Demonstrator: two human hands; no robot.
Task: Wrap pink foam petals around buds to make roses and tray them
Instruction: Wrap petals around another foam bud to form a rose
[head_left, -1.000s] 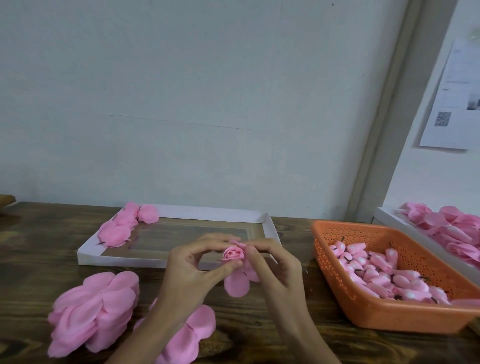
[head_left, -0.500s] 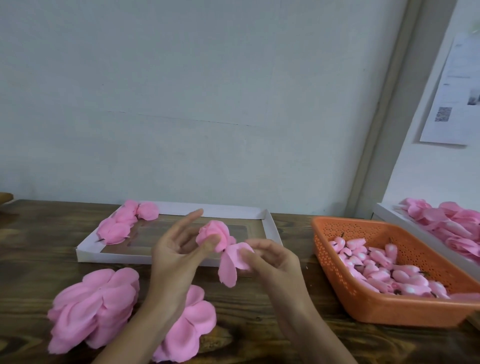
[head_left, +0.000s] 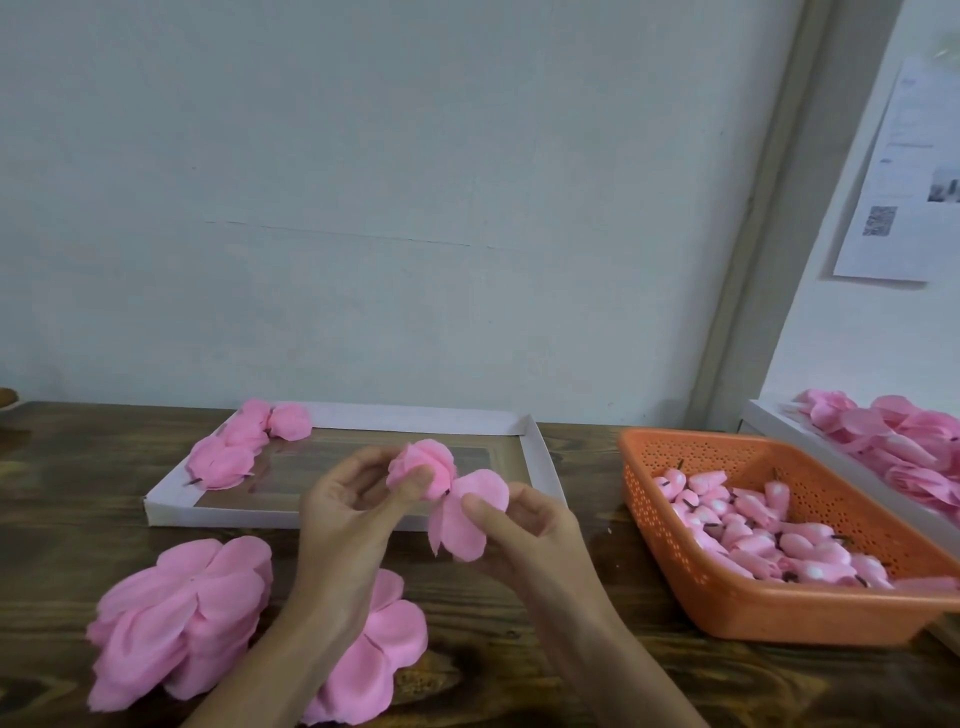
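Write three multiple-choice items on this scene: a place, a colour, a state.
1. Where in the white tray do the finished roses lie? A left end B right end C centre
2. The basket of buds is: A blue B orange C green
3. The left hand: A lies flat, empty B grips the half-wrapped rose C reaches into the basket
Answers: 1 A, they cluster at its left end. 2 B, its mesh walls are orange. 3 B, its fingers curl round it; the right hand pinches a loose petal.
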